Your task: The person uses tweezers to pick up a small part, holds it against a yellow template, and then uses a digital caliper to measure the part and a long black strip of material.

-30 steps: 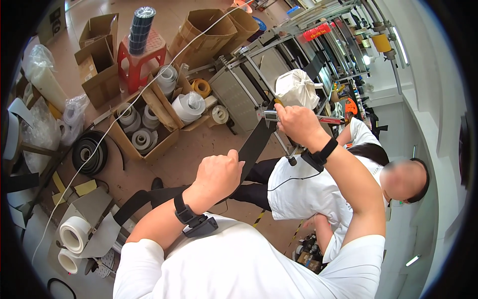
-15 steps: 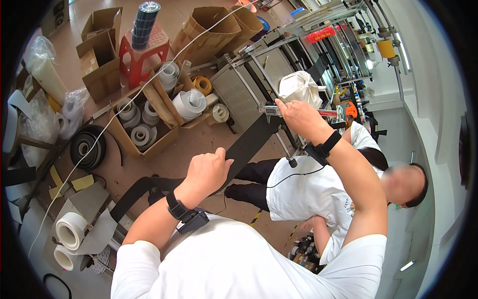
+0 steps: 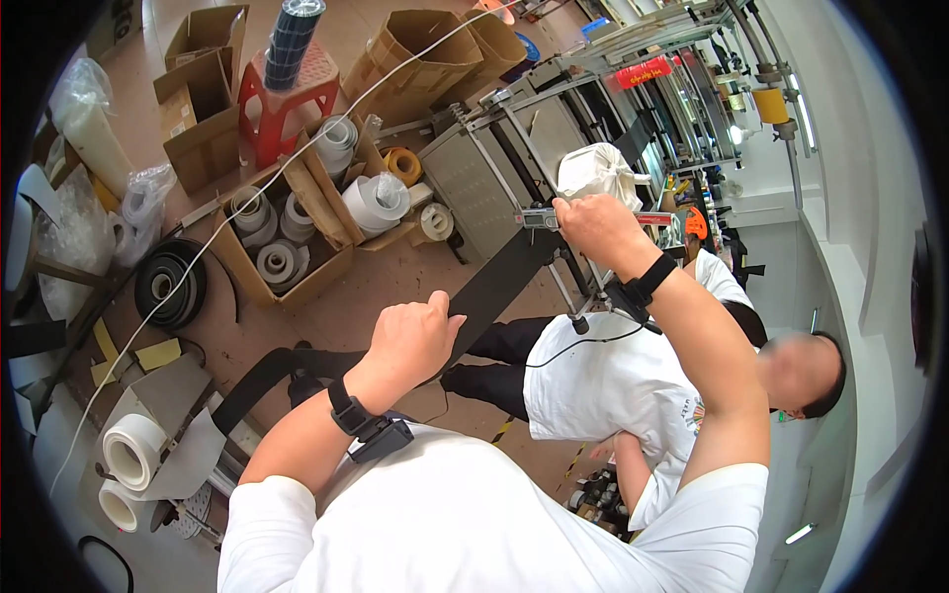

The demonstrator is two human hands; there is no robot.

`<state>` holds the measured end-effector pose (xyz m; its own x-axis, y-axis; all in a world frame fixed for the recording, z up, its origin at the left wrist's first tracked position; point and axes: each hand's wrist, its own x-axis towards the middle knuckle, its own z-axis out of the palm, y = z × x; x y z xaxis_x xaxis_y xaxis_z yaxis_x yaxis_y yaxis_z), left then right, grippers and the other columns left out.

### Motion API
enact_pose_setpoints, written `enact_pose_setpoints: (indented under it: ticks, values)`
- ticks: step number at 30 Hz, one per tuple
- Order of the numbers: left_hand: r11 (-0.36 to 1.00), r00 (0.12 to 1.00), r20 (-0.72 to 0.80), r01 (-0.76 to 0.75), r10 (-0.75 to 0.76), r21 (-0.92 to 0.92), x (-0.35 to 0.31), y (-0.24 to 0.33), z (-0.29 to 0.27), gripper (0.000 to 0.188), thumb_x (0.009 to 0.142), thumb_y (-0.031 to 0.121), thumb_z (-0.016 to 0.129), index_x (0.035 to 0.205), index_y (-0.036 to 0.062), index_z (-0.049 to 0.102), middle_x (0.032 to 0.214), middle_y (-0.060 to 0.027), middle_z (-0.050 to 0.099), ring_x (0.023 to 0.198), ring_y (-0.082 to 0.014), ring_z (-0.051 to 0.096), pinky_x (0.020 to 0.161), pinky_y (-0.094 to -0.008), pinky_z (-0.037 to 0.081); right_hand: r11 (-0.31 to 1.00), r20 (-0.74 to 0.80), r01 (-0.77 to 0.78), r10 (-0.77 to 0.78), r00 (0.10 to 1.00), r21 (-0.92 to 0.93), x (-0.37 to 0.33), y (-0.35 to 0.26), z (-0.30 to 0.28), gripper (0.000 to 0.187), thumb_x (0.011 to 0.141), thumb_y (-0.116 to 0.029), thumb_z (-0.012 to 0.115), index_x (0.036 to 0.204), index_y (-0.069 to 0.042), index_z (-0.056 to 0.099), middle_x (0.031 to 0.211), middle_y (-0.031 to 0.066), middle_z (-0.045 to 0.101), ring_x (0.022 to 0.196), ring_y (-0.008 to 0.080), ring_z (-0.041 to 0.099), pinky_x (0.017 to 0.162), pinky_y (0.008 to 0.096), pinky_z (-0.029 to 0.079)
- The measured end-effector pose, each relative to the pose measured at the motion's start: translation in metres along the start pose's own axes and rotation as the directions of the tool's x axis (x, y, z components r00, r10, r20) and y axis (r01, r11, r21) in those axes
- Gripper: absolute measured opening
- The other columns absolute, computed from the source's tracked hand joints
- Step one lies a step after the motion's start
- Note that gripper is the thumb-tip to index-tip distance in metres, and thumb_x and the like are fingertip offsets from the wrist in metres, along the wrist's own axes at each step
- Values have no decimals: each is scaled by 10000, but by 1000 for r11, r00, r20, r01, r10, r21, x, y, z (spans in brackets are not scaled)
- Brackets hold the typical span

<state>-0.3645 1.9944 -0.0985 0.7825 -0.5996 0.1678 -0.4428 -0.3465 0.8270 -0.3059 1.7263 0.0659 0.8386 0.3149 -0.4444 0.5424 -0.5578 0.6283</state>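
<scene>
A wide black strip (image 3: 496, 285) runs slantwise from the machine frame at the upper right down past my left hand (image 3: 407, 341). My left fingers are closed around the strip's edge, thumb up, and the palm side is hidden. Up at the frame, my right hand (image 3: 601, 232) grips a digital caliper (image 3: 539, 218) with a grey body. Its jaws are at the strip's upper end; whether they touch it is too small to tell. Beyond my left forearm the strip loops down to the lower left.
A co-worker in a white shirt (image 3: 603, 381) stands to the right. A white bundle (image 3: 596, 170) sits on the metal frame behind my right hand. Boxes of rolls (image 3: 259, 282), a red stool (image 3: 287, 99) and a black coil (image 3: 170, 285) stand on the floor. White rolls (image 3: 133, 450) are lower left.
The view has shifted very slightly. Both hands keep their holds on the strip and the caliper, and the co-worker's arm has moved a little.
</scene>
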Motion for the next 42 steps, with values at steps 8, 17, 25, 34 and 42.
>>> enact_pose_setpoints:
  ticks: [8,17,25,34,42]
  values:
    - [1000,1000,12,28,-28,-8,-1,-3,-1,295,904,269,672,819,18,542,570,-182,591,567,-375,622,510,-439,488,1000,-31,20,-19,999,22,3,5,5,106,859,-146,601,901,-49,608,673,97,680,633,257,693,579,374,546]
    - [995,999,-9,38,-39,-92,-22,-32,-1,275,891,249,691,848,8,567,651,-188,633,645,-393,633,556,-450,487,999,7,-23,23,1000,39,7,2,4,142,854,-182,618,910,-52,603,653,97,666,632,263,687,589,384,541]
    - [839,950,186,310,-252,-448,-62,-75,-14,220,898,194,700,896,-15,630,661,-148,615,554,-227,569,539,-332,442,987,100,-87,74,992,135,16,-9,-9,255,813,-282,694,907,-52,635,663,102,675,649,272,695,607,380,551]
    - [824,947,138,321,-291,-466,-70,-75,-12,216,910,187,686,893,-22,634,650,-139,588,553,-172,523,540,-304,428,975,154,-189,170,973,120,29,-22,-10,276,762,-306,735,801,-52,635,716,113,706,727,266,721,636,355,569]
    - [915,892,311,382,-329,-130,-104,-99,-24,227,886,202,691,876,-20,646,670,-206,615,582,-305,608,554,-357,457,983,125,-25,2,992,181,33,-67,-36,216,764,-214,728,841,-47,614,700,100,683,708,256,715,606,338,560]
